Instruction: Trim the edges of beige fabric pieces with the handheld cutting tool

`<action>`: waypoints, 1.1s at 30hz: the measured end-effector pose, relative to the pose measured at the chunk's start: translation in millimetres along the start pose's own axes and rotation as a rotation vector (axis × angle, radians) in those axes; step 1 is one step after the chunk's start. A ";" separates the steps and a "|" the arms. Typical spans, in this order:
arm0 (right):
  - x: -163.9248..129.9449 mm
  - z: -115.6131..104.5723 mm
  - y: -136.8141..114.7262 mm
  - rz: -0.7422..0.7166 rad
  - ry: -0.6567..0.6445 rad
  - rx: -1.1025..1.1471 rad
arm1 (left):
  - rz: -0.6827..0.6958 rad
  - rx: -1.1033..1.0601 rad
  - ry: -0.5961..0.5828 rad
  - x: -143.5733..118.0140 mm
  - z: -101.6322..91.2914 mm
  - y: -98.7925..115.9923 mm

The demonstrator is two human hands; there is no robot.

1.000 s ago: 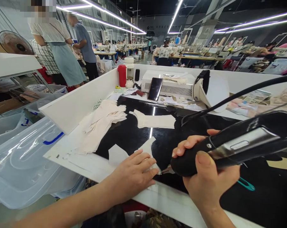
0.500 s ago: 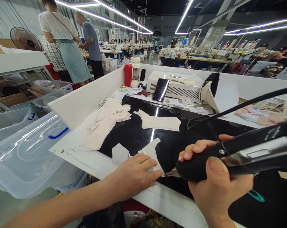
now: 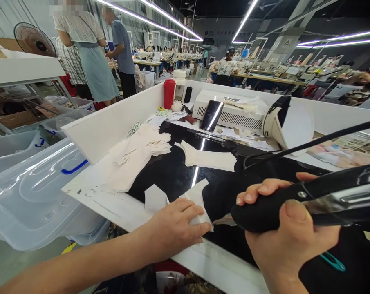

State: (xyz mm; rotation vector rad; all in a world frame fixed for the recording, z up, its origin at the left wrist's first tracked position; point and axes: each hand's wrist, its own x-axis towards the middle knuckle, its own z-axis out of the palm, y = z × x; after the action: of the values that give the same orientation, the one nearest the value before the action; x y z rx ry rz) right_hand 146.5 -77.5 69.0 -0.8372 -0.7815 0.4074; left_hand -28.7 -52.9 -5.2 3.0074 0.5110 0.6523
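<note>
Fingers (image 3: 187,214) of the left hand (image 3: 175,226) lie flat and spread, pressing down on a small pale fabric piece (image 3: 197,200) at the near edge of the bench (image 3: 120,208); nothing is gripped, just pinned. Right hand (image 3: 290,241) is clenched around a black handheld tool (image 3: 301,204), thumb on top, other fingers wrapped under the body.

Tool: matte black bulbous nose, glossy black and silver body running off to the right, thick black cable (image 3: 310,145) arcing back over the bench. A short metal tip (image 3: 223,221) sticks out of the nose and sits right at the edge of the fabric piece, just beside the left fingertips; cannot tell if it touches the cloth.

Fabric piece: off-white, thin, irregular cut with a curved notch, lying flat on the glossy black work surface (image 3: 172,175). A second small pale piece (image 3: 154,198) lies just left of it.

Further back: a pile of cream fabric (image 3: 135,157) on the left, another cut piece (image 3: 209,157) mid-bench, a phone (image 3: 212,115) leaning on a white box (image 3: 234,112), a red bottle (image 3: 169,93). Clear plastic bin lid (image 3: 34,192) to the left of the bench. Teal snips (image 3: 333,261) near the right wrist.
</note>
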 end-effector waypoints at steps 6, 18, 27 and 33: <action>2.9 1.4 8.7 0.014 -0.021 0.002 | -0.004 -0.039 0.016 -0.8 0.4 -0.4; 5.0 7.3 8.7 0.039 -0.019 -0.008 | -0.016 -0.080 0.011 -2.8 4.5 -0.6; 6.5 10.5 17.2 -0.001 -0.043 -0.012 | -0.003 -0.074 0.057 -3.7 9.4 -2.7; 3.2 10.9 12.9 0.037 -0.029 -0.027 | -0.029 -0.049 0.041 -6.0 10.0 9.4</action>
State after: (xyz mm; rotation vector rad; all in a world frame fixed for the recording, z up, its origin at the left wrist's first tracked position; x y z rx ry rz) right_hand 140.0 -62.1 64.9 -0.8733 -0.8005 0.4435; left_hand -26.9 -63.2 -15.9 2.9413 0.5315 0.7150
